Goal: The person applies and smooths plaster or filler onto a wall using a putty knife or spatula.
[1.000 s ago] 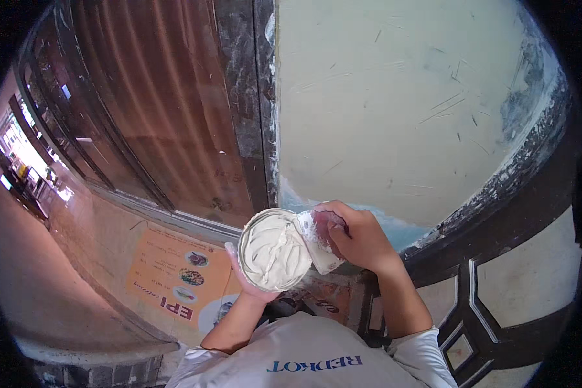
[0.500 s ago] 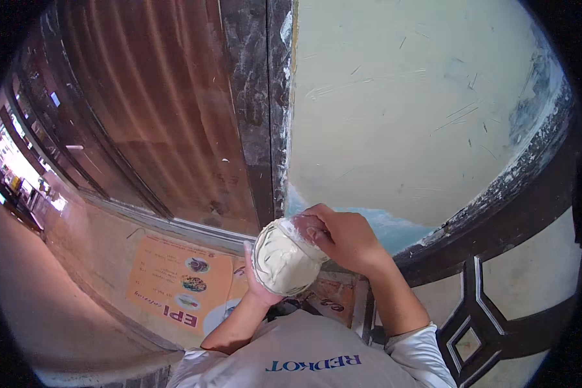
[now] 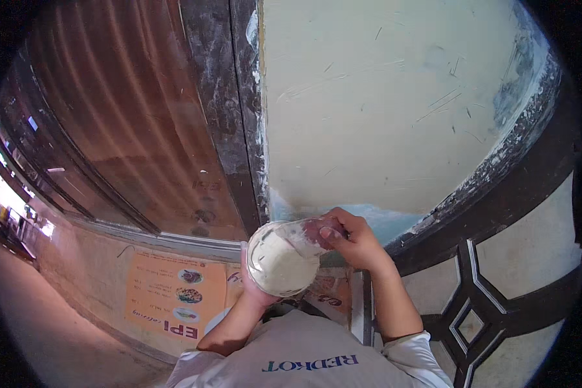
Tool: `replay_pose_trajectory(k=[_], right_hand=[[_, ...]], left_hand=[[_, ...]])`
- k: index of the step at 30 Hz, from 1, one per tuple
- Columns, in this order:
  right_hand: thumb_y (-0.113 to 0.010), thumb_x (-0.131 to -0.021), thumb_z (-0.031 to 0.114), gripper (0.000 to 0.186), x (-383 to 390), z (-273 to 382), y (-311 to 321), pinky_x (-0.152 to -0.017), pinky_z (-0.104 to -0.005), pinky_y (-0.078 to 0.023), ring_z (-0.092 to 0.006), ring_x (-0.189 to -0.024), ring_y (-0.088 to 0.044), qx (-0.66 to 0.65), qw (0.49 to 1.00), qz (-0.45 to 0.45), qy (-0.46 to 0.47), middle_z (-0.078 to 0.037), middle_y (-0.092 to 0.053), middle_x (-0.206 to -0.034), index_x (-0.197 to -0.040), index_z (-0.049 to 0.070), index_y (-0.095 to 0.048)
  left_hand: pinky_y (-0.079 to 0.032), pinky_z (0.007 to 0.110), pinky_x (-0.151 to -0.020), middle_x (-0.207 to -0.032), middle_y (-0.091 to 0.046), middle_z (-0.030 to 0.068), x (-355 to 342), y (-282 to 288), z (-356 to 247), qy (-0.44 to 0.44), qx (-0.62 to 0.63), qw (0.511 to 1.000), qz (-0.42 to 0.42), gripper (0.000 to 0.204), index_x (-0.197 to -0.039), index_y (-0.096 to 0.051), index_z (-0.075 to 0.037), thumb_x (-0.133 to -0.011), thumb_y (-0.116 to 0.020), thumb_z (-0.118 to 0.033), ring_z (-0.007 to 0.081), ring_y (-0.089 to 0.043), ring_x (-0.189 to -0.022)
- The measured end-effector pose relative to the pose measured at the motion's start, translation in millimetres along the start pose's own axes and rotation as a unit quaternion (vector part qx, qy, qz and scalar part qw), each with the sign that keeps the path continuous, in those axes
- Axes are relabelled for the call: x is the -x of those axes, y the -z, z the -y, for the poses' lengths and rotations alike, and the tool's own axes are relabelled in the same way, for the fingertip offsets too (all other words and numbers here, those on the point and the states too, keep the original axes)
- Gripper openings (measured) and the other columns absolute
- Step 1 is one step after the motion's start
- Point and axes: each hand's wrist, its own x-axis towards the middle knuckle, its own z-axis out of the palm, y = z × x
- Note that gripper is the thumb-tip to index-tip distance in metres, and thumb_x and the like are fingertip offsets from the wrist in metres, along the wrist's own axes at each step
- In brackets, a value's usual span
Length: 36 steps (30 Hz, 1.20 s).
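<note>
My left hand is closed around a round tub of creamy white paste, held low in front of my chest. My right hand grips a wide scraper with a maroon part and paste smeared on it; its blade is over the upper right of the tub's opening, touching or close to the paste. Just beyond stands a scratched cream panel with a light blue patch along its bottom and flaking white edges.
A brown glass pane in a dark frame is at the left, a passage beyond it. Orange printed sheets lie low by the pane. A dark door with pale inset panels and diamond moulding is at the right.
The scraper has moved from beside the tub's right rim to over its opening, and the paste surface looks flatter. The tub shifted slightly right, and the view has shifted a little.
</note>
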Motion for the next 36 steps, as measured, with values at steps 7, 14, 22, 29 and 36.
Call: replay_pose_trajectory(k=[7, 14, 22, 29, 36], right_hand=[[-0.062, -0.093, 0.020, 0.026, 11, -32, 8, -0.080, -0.0307, -0.049, -0.0133, -0.085, -0.060, -0.098, 0.986, -0.129, 0.027, -0.008, -0.066, -0.090, -0.106, -0.001, -0.057], [-0.063, -0.093, 0.017, 0.026, 27, -50, 18, -0.086, -0.0317, -0.048, -0.0156, -0.096, -0.060, -0.159, 0.972, -0.159, 0.074, -0.010, -0.066, -0.099, -0.108, -0.001, -0.053], [-0.063, -0.087, -0.003, 0.022, 38, -61, 30, -0.087, -0.0356, -0.050, -0.0189, -0.099, -0.059, -0.170, 0.974, -0.133, 0.067, -0.009, -0.060, -0.103, -0.102, 0.005, -0.049], [-0.068, -0.082, -0.006, 0.026, 45, -72, 49, -0.087, -0.0316, -0.047, -0.0154, -0.096, -0.059, -0.247, 0.948, -0.177, 0.093, -0.007, -0.060, -0.097, -0.099, 0.004, -0.050], [-0.066, -0.076, -0.008, 0.025, 53, -66, 70, -0.079, -0.0319, -0.050, -0.0174, -0.092, -0.059, -0.094, 0.964, -0.193, 0.160, -0.008, -0.061, -0.094, -0.093, 0.004, -0.052]], left_hand=[[-0.030, 0.053, -0.112, -0.147, -0.041, 0.0135, -11, -15, -5, -0.022, 0.042, 0.996, 0.077, 0.077, -0.146, -0.037, -0.013, -0.092, -0.026, -0.067, 0.0362, -0.041, -0.133], [-0.027, 0.056, -0.113, -0.149, -0.037, 0.0160, -17, -38, 1, -0.054, -0.066, 0.996, 0.032, 0.079, -0.146, -0.035, -0.011, -0.090, -0.032, -0.067, 0.0379, -0.038, -0.135], [-0.030, 0.055, -0.112, -0.147, -0.039, 0.0165, -22, -51, 15, -0.063, -0.040, 0.995, 0.060, 0.078, -0.144, -0.038, -0.011, -0.090, -0.033, -0.066, 0.0382, -0.038, -0.135], [-0.031, 0.055, -0.111, -0.146, -0.042, 0.0161, -21, -57, 35, -0.043, -0.061, 0.997, 0.024, 0.071, -0.142, -0.041, -0.010, -0.093, -0.036, -0.061, 0.0379, -0.041, -0.133], [-0.031, 0.054, -0.112, -0.146, -0.041, 0.0153, -24, -67, 57, -0.066, -0.060, 0.995, 0.038, 0.071, -0.143, -0.039, -0.011, -0.094, -0.033, -0.060, 0.0371, -0.040, -0.133]])
